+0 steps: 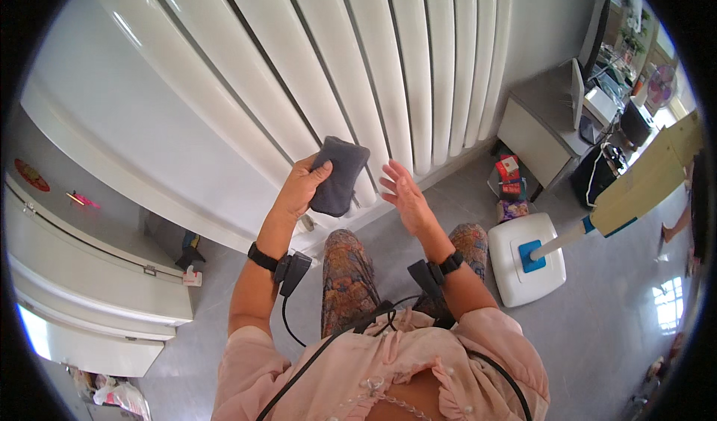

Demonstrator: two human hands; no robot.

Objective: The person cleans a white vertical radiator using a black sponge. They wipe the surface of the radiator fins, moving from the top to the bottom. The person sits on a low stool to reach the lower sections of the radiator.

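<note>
My left hand (305, 185) grips a dark grey, folded cloth or cloth-covered pad (340, 177), thumb on top, in front of the lower part of a white column radiator (358, 74). To the right of the pad, my right hand (405, 197) is raised with its fingers apart and holds nothing. A gap separates it from the pad. Both wrists wear black straps with small black devices, and a black cable hangs from the left one.
At right on the grey tiled floor stands a white square-based stand (526, 260) with a pole. Red boxes (508, 177) lie beside a grey-topped desk (540, 113). White cabinets (101, 270) are at left. Another person's bare leg (678, 225) shows at far right.
</note>
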